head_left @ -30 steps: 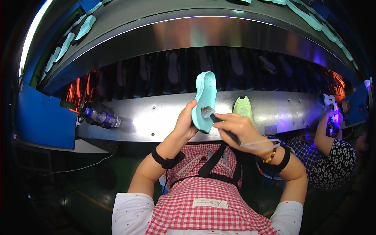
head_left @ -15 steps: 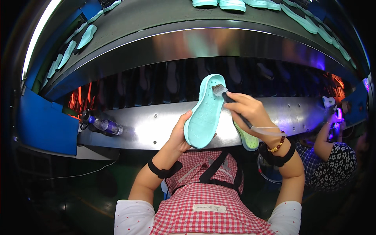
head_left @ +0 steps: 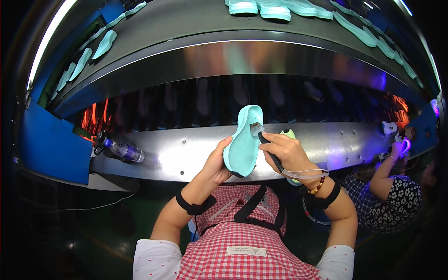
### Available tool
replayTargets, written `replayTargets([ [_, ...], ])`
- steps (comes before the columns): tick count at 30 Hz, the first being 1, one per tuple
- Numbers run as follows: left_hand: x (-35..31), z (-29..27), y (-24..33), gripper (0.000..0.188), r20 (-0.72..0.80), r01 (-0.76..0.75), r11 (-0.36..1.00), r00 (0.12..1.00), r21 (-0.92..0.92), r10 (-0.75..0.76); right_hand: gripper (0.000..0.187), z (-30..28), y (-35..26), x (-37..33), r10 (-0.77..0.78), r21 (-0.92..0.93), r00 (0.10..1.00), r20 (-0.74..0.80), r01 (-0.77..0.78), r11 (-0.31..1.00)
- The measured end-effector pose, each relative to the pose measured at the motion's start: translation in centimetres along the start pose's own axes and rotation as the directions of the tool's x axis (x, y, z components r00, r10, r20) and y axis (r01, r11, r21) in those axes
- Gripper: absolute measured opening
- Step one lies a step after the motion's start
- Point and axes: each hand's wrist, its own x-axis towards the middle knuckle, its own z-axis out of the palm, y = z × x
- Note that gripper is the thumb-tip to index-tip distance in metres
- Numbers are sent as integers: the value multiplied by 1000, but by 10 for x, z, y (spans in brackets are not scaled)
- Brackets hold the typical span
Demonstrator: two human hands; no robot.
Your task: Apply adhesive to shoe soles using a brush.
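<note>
My left hand (head_left: 218,161) grips a turquoise shoe sole (head_left: 240,151) by its left edge, thumb on the rim and the other fingers hidden underneath. The sole is tilted up, its hollow inner side facing me. Pinched in my right hand (head_left: 288,151) is a brush with a dark handle (head_left: 276,163) and a clear tube running back along the wrist. Its bristles (head_left: 255,128) touch the inside of the sole, toward the far end. Partly hidden behind my right hand, a yellow-green sole (head_left: 289,134) lies on the metal ledge (head_left: 196,149).
Beyond the ledge, dark sole shapes sit in a recess (head_left: 203,95) below a conveyor belt (head_left: 186,21) carrying several turquoise soles (head_left: 274,11). A plastic bottle (head_left: 125,151) lies at left. At right another person's arm (head_left: 385,175) reaches to a purple-lit thing (head_left: 405,147).
The sole has come lower and tips more away from view. The brush has moved down along its inside, toward me. My right hand now covers more of the yellow-green sole.
</note>
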Motion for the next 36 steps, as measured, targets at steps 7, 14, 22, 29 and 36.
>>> replayTargets([
  [7,9,-7,1,45,-90,-141,989,986,34,143,17,6,-9,0,48,119,999,20,-50,992],
  [14,12,-15,3,44,-114,-133,990,984,43,137,17,5,-15,2,44,225,997,61,-57,973],
  [22,20,-27,5,45,-115,-230,966,963,120,244,15,-3,-13,-5,378,637,889,258,-451,625],
  [29,9,-11,8,47,-10,-181,981,983,67,182,16,-10,7,-25,519,855,849,101,-341,391],
  [36,6,-6,0,47,2,-115,993,993,-26,116,16,-7,4,-18,545,854,834,89,-345,389],
])
